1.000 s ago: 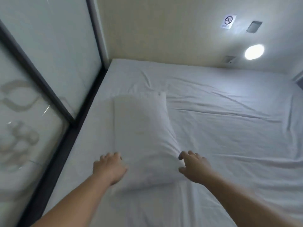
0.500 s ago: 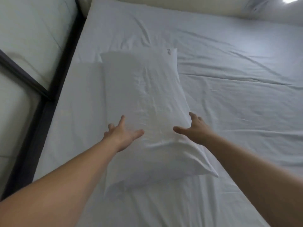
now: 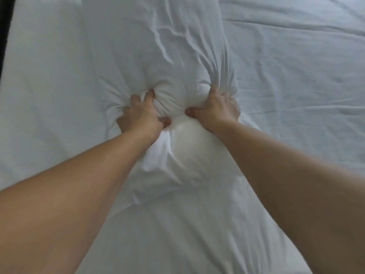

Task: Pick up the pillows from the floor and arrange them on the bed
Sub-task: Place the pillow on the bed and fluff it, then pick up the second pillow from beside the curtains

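Nearest the camera: two bare forearms reach forward over the white sheet of the bed (image 3: 296,80), converging toward the middle of the frame.

Left hand (image 3: 141,115): fingers dug into the pillow (image 3: 158,46) from its left side, fabric bunched and puckered around the knuckles. Clenched on pillow.

Right hand (image 3: 216,107): likewise clamped on the pillow from the right side, thumb pointing inward, creases radiating out past the fingers. Both hands grip roughly mid-length, thumbs close together, a bulge of filling squeezed up between them.

Pillow location: lying on the bed, long axis running away from the camera, near end swelling toward the wrists, far end running out of the top of the frame. Near the bed's left edge; a dark strip (image 3: 5,26) shows at far left.

Handling judgement: soft, light, highly compressible; case fabric slides over the filling, so a pinch of cloth alone would slip. Better to hold deep handfuls through to the stuffing, or the two side edges. No breakage risk.
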`<state>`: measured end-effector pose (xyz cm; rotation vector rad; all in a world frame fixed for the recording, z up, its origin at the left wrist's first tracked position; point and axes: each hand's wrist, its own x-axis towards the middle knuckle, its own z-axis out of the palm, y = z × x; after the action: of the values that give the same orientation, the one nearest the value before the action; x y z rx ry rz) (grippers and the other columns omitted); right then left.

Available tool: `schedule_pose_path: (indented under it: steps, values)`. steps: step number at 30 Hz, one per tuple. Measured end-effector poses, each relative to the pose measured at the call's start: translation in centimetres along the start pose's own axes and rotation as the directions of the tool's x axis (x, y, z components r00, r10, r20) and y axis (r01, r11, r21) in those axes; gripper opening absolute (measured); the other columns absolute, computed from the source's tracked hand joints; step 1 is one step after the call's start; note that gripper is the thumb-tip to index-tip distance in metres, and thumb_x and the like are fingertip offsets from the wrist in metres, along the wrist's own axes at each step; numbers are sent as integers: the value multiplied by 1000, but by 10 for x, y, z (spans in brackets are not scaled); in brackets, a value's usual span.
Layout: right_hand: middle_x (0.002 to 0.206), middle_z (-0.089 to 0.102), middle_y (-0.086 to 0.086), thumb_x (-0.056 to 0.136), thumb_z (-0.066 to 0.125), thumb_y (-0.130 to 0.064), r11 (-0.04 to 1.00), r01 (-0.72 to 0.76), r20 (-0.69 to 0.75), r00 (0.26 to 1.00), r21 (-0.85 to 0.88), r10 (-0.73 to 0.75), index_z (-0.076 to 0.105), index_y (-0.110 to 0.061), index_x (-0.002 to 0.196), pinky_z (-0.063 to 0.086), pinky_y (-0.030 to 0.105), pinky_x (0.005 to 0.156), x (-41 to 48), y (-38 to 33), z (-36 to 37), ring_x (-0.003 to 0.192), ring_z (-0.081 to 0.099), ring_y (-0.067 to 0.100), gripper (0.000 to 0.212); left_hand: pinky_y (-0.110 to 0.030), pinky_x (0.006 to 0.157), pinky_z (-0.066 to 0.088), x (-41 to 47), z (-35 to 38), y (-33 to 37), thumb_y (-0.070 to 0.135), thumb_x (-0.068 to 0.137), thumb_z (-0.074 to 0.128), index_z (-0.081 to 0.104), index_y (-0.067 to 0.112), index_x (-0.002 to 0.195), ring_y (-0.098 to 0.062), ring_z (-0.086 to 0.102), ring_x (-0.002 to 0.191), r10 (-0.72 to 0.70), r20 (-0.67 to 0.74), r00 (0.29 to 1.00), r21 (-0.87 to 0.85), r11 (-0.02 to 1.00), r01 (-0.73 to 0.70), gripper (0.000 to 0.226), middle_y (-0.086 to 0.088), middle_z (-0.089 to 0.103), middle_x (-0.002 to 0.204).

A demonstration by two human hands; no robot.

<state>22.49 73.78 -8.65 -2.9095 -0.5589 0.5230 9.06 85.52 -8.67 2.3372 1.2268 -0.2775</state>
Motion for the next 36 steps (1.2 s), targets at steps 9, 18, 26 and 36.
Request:
schedule_pose_path:
  steps: [9, 18, 26, 36]
  values:
    - [146, 36, 11, 84, 54, -60, 957, 127, 12, 991, 261, -135, 29, -20, 145, 28, 46, 107, -93, 68, -38, 132, 34, 32, 77, -56, 97, 34, -94, -23, 0, 27, 87, 54, 44, 20, 133, -45, 46, 115, 276, -195, 941, 171, 954, -245, 47, -20, 44, 137]
    - [122, 55, 5, 93, 52, -43, 959, -79, -21, 996, 273, 88, 55, -18, 122, 42, 47, 97, -261, 318, -54, 111, 53, 23, 39, -49, 91, 48, -299, 94, 131, 41, 87, 58, 45, 17, 136, -35, 57, 110, 837, 321, 442, -197, 516, -834, 57, -16, 53, 132]
    - [149, 37, -2, 80, 59, -16, 912, -408, 327, 868, 42, 373, 36, -29, 141, 31, 42, 110, -341, 515, -19, 134, 33, 21, 66, -45, 79, 44, -386, 198, 239, 46, 73, 68, 32, 24, 137, -32, 51, 104, 670, 659, 341, 0, 454, -891, 76, -6, 49, 124]
    - [106, 65, 1, 79, 53, -25, 951, -219, 388, 875, -216, 289, 55, -28, 99, 30, 38, 75, -355, 526, 32, 96, 57, 25, 20, -34, 72, 42, -410, 245, 263, 27, 76, 68, 50, 15, 112, -26, 63, 99, 431, 826, 364, 265, 273, -925, 43, -4, 65, 109]
